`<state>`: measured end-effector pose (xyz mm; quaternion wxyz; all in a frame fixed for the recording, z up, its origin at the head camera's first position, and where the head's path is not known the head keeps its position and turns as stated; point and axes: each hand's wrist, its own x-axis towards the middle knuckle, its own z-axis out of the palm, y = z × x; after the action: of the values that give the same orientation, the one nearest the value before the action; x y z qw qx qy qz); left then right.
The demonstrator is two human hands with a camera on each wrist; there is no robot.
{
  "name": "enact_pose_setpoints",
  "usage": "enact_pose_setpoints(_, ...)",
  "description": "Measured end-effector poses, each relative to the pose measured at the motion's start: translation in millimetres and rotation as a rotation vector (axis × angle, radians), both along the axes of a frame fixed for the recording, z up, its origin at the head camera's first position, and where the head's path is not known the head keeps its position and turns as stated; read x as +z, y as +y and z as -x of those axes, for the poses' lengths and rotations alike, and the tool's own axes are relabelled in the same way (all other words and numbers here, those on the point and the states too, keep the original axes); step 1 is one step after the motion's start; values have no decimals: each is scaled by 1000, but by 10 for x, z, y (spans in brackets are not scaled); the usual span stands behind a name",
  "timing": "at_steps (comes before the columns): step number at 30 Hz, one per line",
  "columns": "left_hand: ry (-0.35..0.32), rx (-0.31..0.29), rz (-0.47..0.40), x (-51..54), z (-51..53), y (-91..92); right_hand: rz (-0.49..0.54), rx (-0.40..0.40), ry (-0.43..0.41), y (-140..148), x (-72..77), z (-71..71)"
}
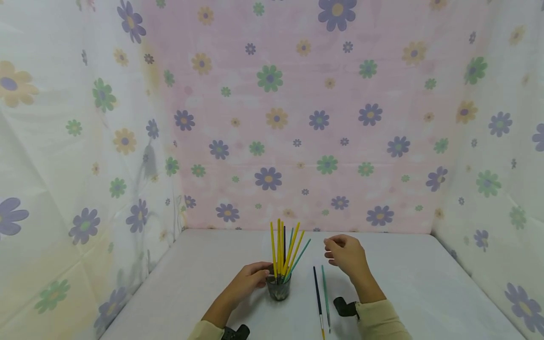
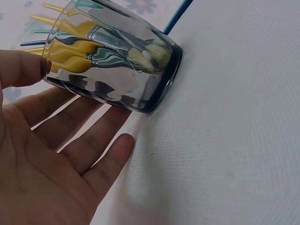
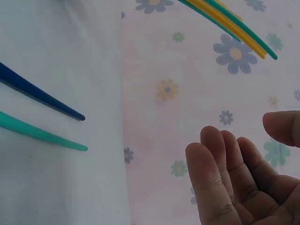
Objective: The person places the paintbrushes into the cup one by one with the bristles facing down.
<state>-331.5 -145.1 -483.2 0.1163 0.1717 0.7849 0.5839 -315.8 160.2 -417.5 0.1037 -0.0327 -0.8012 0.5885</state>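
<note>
A clear dark-tinted glass [image 1: 279, 292] stands upright on the table, holding several paintbrushes [image 1: 279, 248] with yellow, teal and dark handles pointing up. Through its wall, the bristles [image 2: 145, 60] show near the bottom. My left hand [image 1: 248, 282] holds the glass from the left, thumb at the rim and fingers round the far side. To the right of the glass, a dark blue paintbrush [image 1: 317, 289] and a teal paintbrush [image 1: 325, 293] lie side by side. Above the table, beyond their handle tips, my right hand [image 1: 348, 256] is raised with loosely bent fingers [image 3: 202, 164], holding nothing.
The white table [image 1: 403, 278] reaches back to a pink flowered cloth [image 1: 297, 156]. Pale flowered cloths hang at the left [image 1: 85, 165] and right [image 1: 493, 189]. A black wrist device [image 1: 345, 307] sits by the right sleeve [image 1: 380, 318].
</note>
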Motion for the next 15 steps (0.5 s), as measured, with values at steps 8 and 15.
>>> enact_pose_setpoints(8,-1,3,12,-12,9,10,-99,-6,-149,159,-164,51)
enact_pose_setpoints(15,-3,-14,11,-26,21,8,-118,12,-233,201,-229,59)
